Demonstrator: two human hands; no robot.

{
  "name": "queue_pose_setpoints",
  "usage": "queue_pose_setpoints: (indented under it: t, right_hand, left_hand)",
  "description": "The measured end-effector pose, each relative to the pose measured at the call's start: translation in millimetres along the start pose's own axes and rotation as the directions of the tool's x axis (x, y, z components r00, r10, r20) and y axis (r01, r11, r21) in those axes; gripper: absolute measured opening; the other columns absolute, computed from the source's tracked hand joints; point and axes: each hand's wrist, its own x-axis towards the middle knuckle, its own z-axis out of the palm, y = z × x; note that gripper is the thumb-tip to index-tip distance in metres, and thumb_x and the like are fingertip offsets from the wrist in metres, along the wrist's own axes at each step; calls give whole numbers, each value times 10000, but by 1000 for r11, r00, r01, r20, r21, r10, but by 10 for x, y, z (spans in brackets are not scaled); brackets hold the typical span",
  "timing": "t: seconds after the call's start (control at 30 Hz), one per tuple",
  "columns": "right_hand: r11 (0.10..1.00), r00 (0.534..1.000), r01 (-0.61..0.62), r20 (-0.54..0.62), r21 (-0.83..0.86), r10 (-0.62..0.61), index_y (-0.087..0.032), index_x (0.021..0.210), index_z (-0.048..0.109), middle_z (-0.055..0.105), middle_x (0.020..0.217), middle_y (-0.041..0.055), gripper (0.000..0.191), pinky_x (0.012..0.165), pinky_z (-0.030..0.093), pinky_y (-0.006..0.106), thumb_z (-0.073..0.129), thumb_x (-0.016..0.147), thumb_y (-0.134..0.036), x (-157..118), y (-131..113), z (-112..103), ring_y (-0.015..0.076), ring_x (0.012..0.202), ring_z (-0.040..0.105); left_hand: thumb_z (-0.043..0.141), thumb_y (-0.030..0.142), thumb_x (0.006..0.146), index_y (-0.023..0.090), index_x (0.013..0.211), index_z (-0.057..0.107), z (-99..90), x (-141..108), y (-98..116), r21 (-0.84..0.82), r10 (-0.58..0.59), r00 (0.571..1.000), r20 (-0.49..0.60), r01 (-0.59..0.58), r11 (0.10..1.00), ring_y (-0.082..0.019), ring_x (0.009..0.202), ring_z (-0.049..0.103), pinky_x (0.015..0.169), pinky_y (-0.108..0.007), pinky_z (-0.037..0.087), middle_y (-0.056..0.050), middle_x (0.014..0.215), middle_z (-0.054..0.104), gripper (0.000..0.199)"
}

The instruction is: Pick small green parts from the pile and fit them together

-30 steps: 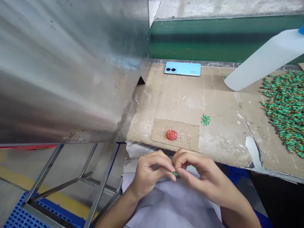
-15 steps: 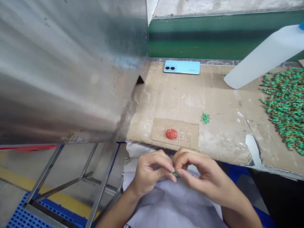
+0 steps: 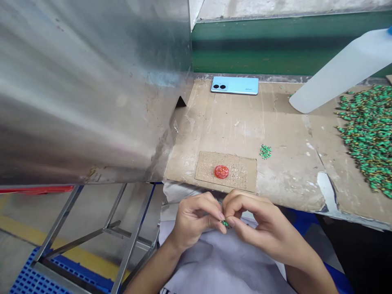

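Observation:
A small green piece (image 3: 226,223) is pinched between the fingertips of both hands, just below the table's front edge. My left hand (image 3: 196,220) holds it from the left, thumb and forefinger closed. My right hand (image 3: 255,222) grips it from the right, its fingers curled. Above the hands a red, shiny oval lump (image 3: 221,172) rests on a rectangular cardboard piece (image 3: 249,173). To the right of that card lies a little cluster of green pieces (image 3: 265,151). The fingertips partly cover the held piece.
A light blue phone (image 3: 235,85) lies at the table's back. The white bottle (image 3: 339,73) stands at the back right, beside a large heap of green and gold pieces (image 3: 372,139). On the left rises a metal panel (image 3: 92,90), with a metal frame (image 3: 131,237) below.
Both hands keep their pinch on the small green piece, with only a very slight shift of the fingers. The whole view has moved slightly.

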Motion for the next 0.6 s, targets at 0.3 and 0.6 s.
queue_pose_setpoints:
  t: [0.3,0.6]
  right_hand:
    - [997,999,11,52,-70,-8,-237,973,668,704,959,0,122,753,527,236,597,1059,-188,1,-58,-39,117,847,659]
    - [996,997,48,72,-75,-43,-233,1053,688,722,968,16,102,748,564,248,614,1031,-166,-12,-108,-3,134,840,679]
  left_hand:
    - [954,306,773,234,794,827,19,2,-34,64,48,997,-53,-44,997,-112,650,664,627,-198,536,10,743,722,148]
    - [880,316,872,210,785,804,20,7,36,170,146,988,-49,-136,976,-111,634,635,618,-205,517,13,711,691,157]
